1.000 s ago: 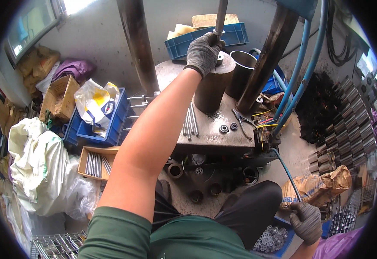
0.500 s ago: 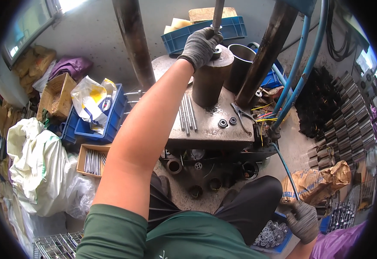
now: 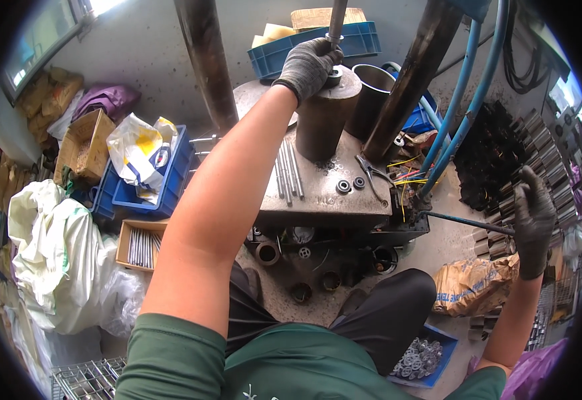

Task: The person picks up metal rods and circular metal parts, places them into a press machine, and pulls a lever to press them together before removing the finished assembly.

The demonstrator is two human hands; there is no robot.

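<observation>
My left hand, in a grey knit glove, reaches forward with its fingers closed round an upright metal rod just below a collar. Under that hand a dark ring rests on top of a thick steel cylinder; the glove partly hides where rod and ring meet. At the right, my gloved right hand is raised with fingers stretched upward. The end of a long thin lever, now nearly level, meets its palm side.
The metal bench bears several thin rods, two small bearings and pliers. Dark posts and blue hoses flank it. A blue tray of clear parts and a brown paper sack are at the right.
The right hand has swung up and outward, its fingers opening from a grip on the lever. The lever has risen from steeply hanging to nearly level. The left hand stays nearly in place.
</observation>
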